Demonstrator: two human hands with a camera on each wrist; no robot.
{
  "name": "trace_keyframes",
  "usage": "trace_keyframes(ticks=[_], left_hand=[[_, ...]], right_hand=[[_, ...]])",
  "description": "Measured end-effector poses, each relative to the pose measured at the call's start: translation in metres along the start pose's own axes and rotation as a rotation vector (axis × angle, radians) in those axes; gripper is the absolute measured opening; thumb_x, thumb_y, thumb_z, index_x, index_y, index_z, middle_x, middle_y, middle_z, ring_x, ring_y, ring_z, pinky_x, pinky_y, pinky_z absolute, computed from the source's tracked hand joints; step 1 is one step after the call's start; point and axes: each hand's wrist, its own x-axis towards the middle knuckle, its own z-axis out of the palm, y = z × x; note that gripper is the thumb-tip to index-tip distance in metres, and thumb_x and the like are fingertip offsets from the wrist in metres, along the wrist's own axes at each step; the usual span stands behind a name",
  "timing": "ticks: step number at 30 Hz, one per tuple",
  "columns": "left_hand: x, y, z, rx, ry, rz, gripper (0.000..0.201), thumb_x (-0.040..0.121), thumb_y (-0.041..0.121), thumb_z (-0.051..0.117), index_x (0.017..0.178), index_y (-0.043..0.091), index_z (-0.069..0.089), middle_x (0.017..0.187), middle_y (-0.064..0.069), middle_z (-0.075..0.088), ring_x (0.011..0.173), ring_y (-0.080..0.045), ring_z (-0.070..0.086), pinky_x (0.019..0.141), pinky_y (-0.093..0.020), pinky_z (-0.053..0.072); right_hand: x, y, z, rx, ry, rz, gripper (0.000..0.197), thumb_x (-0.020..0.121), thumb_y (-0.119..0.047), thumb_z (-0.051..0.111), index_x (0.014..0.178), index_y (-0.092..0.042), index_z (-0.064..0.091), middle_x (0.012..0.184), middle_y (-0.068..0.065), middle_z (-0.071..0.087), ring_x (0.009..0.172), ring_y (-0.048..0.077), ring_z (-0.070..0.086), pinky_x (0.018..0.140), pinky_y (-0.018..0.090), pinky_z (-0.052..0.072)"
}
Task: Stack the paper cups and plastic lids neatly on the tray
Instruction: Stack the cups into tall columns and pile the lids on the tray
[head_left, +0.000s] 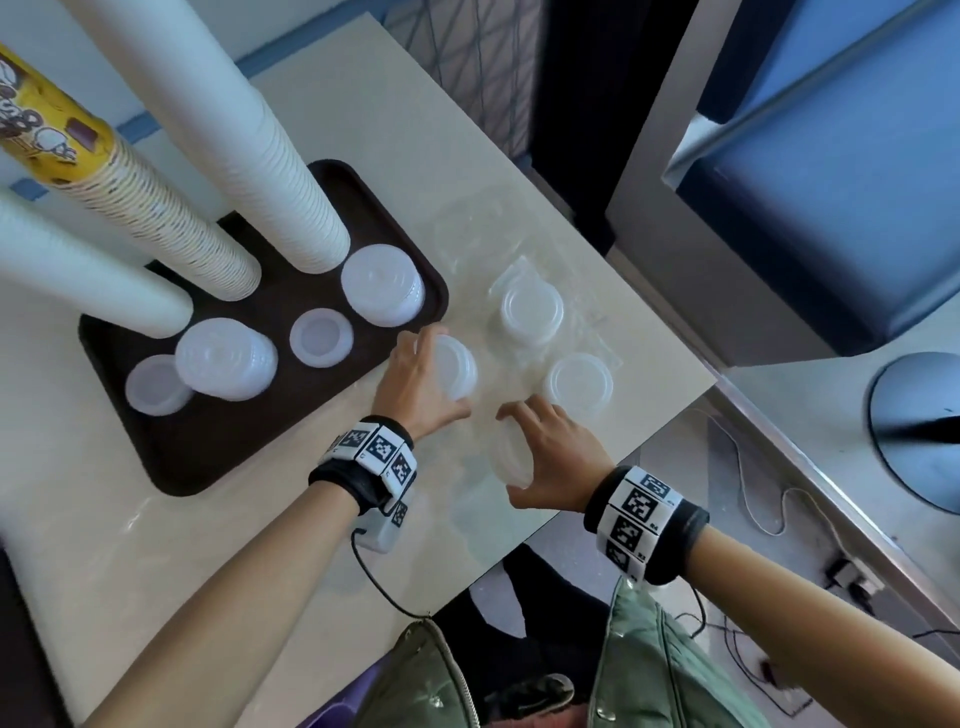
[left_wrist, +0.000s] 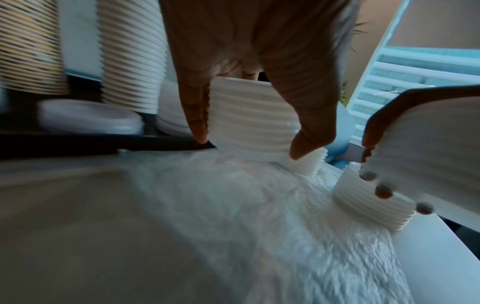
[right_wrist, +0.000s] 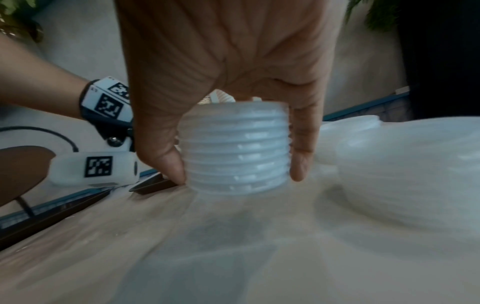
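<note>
A dark brown tray (head_left: 270, 415) carries three tall paper cup stacks (head_left: 291, 156) and several lid stacks (head_left: 382, 285). Just right of the tray, my left hand (head_left: 421, 371) grips a stack of white plastic lids (head_left: 457, 366) from above; the left wrist view shows thumb and fingers around that lid stack (left_wrist: 249, 121). Nearer the table's front edge, my right hand (head_left: 545, 452) grips another lid stack (head_left: 511, 462), seen between thumb and fingers as a ribbed lid stack (right_wrist: 235, 150). Two more lid stacks (head_left: 532, 309) (head_left: 576, 384) stand on the table.
Crumpled clear plastic wrapping (head_left: 519, 249) lies on the beige table (head_left: 182, 545) under and around the loose lids. The table's right edge (head_left: 649, 452) drops off close to my right hand. A grey counter (head_left: 779, 467) and a round metal base (head_left: 919, 431) lie beyond.
</note>
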Motion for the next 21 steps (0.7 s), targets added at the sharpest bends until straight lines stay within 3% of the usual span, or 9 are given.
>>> trace_keyframes(ticks=[6,13,16,21], left_hand=[[-0.051,-0.054,-0.027,-0.101,0.104,-0.133,0.087,0.058,0.017,0.079,0.131,0.014,0.033,0.124,-0.014,0.038,0.113,-0.031,0.041,0.088,-0.038,0.044],[-0.104,-0.129,-0.066,-0.137,0.234,-0.371,0.088,0.057,0.017,0.080,0.131,0.014,0.034,0.122,-0.013,0.037,0.112,-0.032,0.042,0.091,-0.039,0.042],[-0.111,-0.160,-0.086,-0.156,0.294,-0.445,0.088,0.056,0.018,0.081,0.130,0.016,0.034,0.121,-0.011,0.037,0.111,-0.031,0.043,0.092,-0.038,0.041],[-0.099,-0.208,-0.120,-0.161,0.355,-0.516,0.087,0.059,0.021,0.081,0.131,0.014,0.033,0.122,-0.016,0.040,0.111,-0.034,0.045,0.090,-0.039,0.043]], right_hand=[[0.033,-0.044,-0.001,-0.046,-0.049,-0.110,0.079,0.063,-0.035,0.073,0.132,-0.019,0.038,0.122,0.006,0.042,0.108,0.028,0.048,0.086,0.034,0.045],[0.096,-0.111,0.006,-0.141,-0.035,-0.185,0.081,0.061,-0.035,0.076,0.131,-0.018,0.037,0.123,0.008,0.040,0.109,0.029,0.047,0.087,0.043,0.048],[0.131,-0.139,0.007,-0.169,-0.012,-0.193,0.084,0.061,-0.032,0.079,0.131,-0.016,0.035,0.125,0.010,0.038,0.114,0.031,0.044,0.090,0.043,0.047],[0.179,-0.170,0.006,-0.186,0.082,-0.151,0.081,0.061,-0.026,0.079,0.130,-0.015,0.036,0.124,0.013,0.039,0.113,0.033,0.044,0.083,0.041,0.046]])
